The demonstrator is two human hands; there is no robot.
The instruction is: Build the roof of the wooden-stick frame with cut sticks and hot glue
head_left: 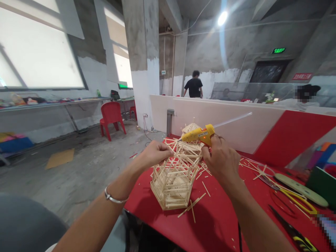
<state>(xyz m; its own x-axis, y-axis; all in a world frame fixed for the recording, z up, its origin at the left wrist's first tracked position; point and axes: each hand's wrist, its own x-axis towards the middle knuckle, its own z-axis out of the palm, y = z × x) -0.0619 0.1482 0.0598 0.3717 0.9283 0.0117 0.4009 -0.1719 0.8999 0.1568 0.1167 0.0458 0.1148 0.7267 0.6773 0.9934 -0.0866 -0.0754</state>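
A lattice model of thin wooden sticks (173, 178) lies tilted on the red table (217, 224). My left hand (154, 154) is closed on the sticks at its upper left edge. My right hand (222, 161) grips a yellow glue gun (198, 134), nozzle pointing left toward the top of the model near my left fingers. A clear glue stick (232, 120) juts out of the gun's back. A second stick-built piece (191, 128) stands just behind the gun.
Loose sticks (194, 203) lie scattered round the model. Yellow-handled scissors (291, 196), a cutter (294, 231) and a green box (321, 182) lie at the right. A white partition (236, 122) backs the table. A red chair (111, 117) stands left. Two people are beyond the partition.
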